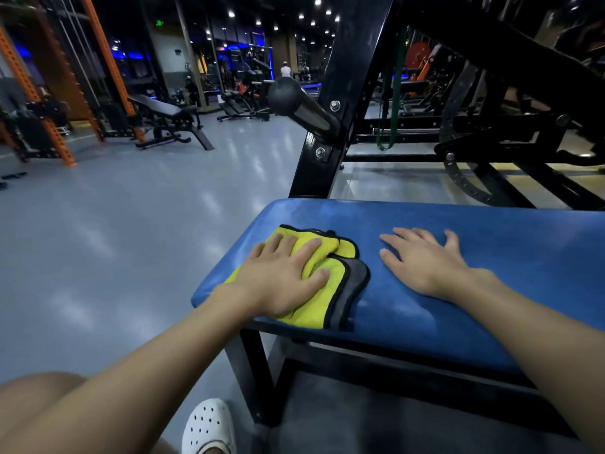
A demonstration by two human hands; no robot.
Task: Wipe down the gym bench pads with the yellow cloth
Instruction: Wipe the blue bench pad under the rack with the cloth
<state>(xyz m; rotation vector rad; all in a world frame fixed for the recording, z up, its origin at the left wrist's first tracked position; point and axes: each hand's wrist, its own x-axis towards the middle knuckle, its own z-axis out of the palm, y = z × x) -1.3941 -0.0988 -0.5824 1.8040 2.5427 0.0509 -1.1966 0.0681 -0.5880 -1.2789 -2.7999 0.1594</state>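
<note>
Here we are at the blue padded worktop [491,257]. Our left hand [281,276] lies flat on the yellow cloth [332,276], fingers [311,249] spread wide, pressing it down near the pad's left end. The cloth is folded, with a grey side showing at its right edge. Our right hand [425,260] rests palm-down on bare pad just beside it, fingers splayed, holding nothing. A white clog [209,427] stands on the grey floor [131,240] below.

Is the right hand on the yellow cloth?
No: the right hand lies flat on the bare blue vinyl bench pad, while the left hand presses the yellow-and-grey folded cloth.
</note>
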